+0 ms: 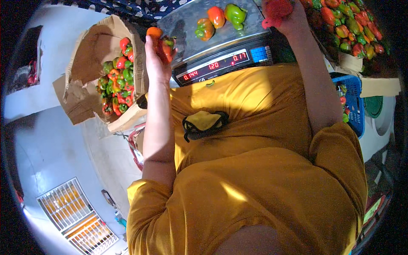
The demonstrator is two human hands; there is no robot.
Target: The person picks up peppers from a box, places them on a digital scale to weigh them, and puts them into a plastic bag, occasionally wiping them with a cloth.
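Note:
My left hand is raised at the left side of a digital scale, its fingers closed around a few small peppers, orange, red and green. Three more peppers lie on the metal platform of the scale: one orange-green, one red, one green. At the top edge of the view, my right hand grips a red bundle that looks like netting, beside the platform's right corner. The picture's edge cuts off part of that hand. The scale's lit display and blue keypad face me.
On the left, a torn cardboard box lies tilted with many peppers inside. Another heap of peppers fills a container at upper right. Below it stands a blue plastic basket. A dark-trimmed pouch or cloth rests on my lap.

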